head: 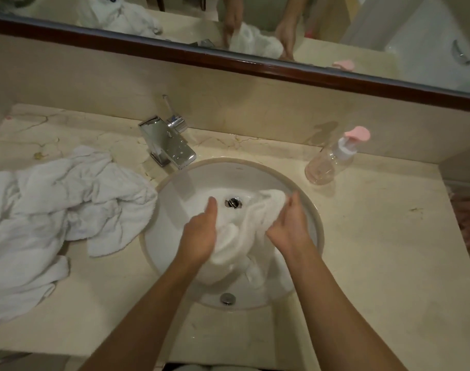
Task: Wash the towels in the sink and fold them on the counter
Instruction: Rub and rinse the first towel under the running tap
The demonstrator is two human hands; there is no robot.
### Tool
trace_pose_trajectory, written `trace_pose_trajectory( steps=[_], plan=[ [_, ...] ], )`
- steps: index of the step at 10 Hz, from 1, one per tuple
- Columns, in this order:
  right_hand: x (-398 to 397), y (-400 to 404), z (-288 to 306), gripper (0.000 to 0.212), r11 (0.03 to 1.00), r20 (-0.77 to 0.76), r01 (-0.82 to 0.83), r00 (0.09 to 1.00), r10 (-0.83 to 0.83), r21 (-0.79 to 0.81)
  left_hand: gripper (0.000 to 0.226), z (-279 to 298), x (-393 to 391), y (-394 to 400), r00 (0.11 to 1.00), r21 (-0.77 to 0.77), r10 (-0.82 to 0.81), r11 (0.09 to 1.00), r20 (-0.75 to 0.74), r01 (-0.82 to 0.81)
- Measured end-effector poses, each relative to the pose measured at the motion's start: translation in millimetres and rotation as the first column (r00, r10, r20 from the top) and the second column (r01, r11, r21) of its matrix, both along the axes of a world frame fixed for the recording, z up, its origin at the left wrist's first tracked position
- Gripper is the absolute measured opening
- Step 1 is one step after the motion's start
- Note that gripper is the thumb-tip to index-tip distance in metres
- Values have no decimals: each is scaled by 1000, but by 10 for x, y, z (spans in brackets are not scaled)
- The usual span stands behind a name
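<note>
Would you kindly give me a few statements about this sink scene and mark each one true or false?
1. Both hands, the left hand and the right hand, hold a white towel inside the sink. True.
2. A heap of white towels lies on the counter to the right of the sink. False: it lies to the left.
3. Water is streaming from the faucet. False: no stream shows.
4. A clear pump bottle with a pink top stands on the counter right of the sink. True.
5. The heaped towels are neatly folded. False: they are crumpled.
</note>
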State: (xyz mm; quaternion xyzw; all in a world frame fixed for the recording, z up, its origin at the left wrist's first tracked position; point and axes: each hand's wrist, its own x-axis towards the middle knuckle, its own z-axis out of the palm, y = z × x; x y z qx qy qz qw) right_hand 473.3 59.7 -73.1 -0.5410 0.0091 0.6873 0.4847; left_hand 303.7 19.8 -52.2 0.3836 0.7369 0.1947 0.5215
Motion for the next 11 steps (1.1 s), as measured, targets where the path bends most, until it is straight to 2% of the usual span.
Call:
trace_pose_trajectory(
  steps=[1,2,3,4,5,6,7,8,9,10,11],
  plan=[
    [199,-474,-28,16,997,-154,-77,985,80,23,42,-203,-229,-103,695,-210,438,896,570,-391],
    [55,-818,-164,33,967,-30,-220,975,218,-127,32,-341,-219,-324,497,-476,632,774,594,-416],
    [-166,-905,-84,18,960,17,-236,970,242,-153,41,-303,-133,-401,366,-588,685,728,630,-352],
    [-275,-871,48,26,867,326,-498,815,480,-30,51,-160,73,-319,613,-436,553,830,564,-348],
    [-410,-530,55,32,835,693,-549,593,410,-24,57,8,408,-359,961,-31,238,971,140,-236],
    [-410,-189,-11,32,896,690,-436,624,367,-83,48,85,456,-348,995,94,61,993,83,-68],
    [-616,-393,62,39,732,756,-677,437,487,-79,63,-112,211,29,969,-3,245,969,28,-245],
    [-613,-359,-28,38,767,766,-628,424,483,-136,69,-150,236,0,991,28,134,991,14,-134],
    [-545,-86,-84,27,880,656,-413,600,457,-235,55,-85,372,-258,1000,98,-27,995,6,26],
    [-684,-251,-46,37,797,714,-593,511,480,-112,66,-167,279,0,988,-13,153,988,7,-153],
    [-612,-200,-95,37,829,773,-547,475,421,-115,63,49,331,-37,999,45,-11,999,-31,13]
  ],
)
